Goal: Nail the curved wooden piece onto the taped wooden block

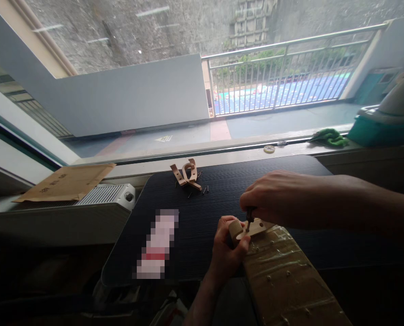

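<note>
My right hand (256, 194) grips a short screwdriver (250, 218) from above, its handle mostly hidden in the fingers. The shaft points down at a pale wooden piece (255, 229) with a round hole near its right end. With fingers and thumb closed around the left end of that piece, my left hand (227, 246) holds it by a thick rounded wooden part (236, 229). Beneath lies a taped cardboard box (286, 276) with several small screw-like bits dotted over its top. Whether the tip sits in a screw is too small to tell.
Curved wooden parts (187, 174) lie on the dark table (175, 199) with several loose screws (204, 190). A blurred pinkish rectangle (157, 244) is at left. Along the sill are a tape roll (269, 149), a green cloth (330, 137) and a teal container (368, 129). A brown envelope (66, 181) covers part of a radiator (103, 194).
</note>
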The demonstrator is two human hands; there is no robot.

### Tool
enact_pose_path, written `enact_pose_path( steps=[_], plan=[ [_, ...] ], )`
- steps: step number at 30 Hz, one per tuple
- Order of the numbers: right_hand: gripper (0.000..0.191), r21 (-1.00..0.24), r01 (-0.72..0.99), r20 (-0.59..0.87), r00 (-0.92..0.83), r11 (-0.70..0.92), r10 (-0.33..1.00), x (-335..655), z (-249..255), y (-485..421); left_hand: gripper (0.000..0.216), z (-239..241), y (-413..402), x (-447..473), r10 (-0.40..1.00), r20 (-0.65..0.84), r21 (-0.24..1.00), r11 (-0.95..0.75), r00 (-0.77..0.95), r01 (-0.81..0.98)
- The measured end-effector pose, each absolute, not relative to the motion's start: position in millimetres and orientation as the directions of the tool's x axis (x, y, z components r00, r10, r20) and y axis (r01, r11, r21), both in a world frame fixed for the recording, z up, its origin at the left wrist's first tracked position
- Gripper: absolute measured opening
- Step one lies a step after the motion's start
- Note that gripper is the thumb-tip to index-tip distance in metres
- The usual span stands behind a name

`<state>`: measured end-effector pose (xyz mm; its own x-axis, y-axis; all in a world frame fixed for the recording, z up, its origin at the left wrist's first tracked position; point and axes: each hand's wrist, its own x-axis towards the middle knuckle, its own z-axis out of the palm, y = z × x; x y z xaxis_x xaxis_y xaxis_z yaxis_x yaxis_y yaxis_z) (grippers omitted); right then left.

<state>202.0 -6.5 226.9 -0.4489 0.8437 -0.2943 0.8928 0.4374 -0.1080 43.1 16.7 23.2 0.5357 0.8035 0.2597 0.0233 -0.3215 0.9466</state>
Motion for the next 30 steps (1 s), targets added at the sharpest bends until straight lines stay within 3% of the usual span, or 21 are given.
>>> enact_pose_path(
  steps=[5, 10, 14, 19, 30],
  plan=[
    [0.018, -0.170, 0.901, -0.251, -0.431, 0.399, 0.867, 206, 226, -8, 0.019, 23, 16, 43, 0.805, 0.255, 0.946, -0.322, 0.535, 0.034],
    [0.021, -0.112, 0.916, -0.230, -0.402, 0.386, 0.886, 203, 228, -9, 0.019, 21, 16, 43, 0.801, 0.267, 0.945, -0.328, 0.536, 0.020],
    [0.009, -0.093, 0.888, -0.292, -0.457, 0.451, 0.840, 199, 234, -7, 0.018, 19, 15, 43, 0.799, 0.284, 0.943, -0.332, 0.531, -0.004],
    [0.011, -0.057, 0.874, -0.344, -0.471, 0.483, 0.812, 194, 233, -5, 0.019, 17, 16, 44, 0.802, 0.289, 0.942, -0.335, 0.523, -0.006],
    [0.019, -0.108, 0.914, -0.258, -0.405, 0.390, 0.877, 199, 225, -6, 0.019, 20, 16, 43, 0.808, 0.264, 0.947, -0.321, 0.526, 0.018]
  ],
)
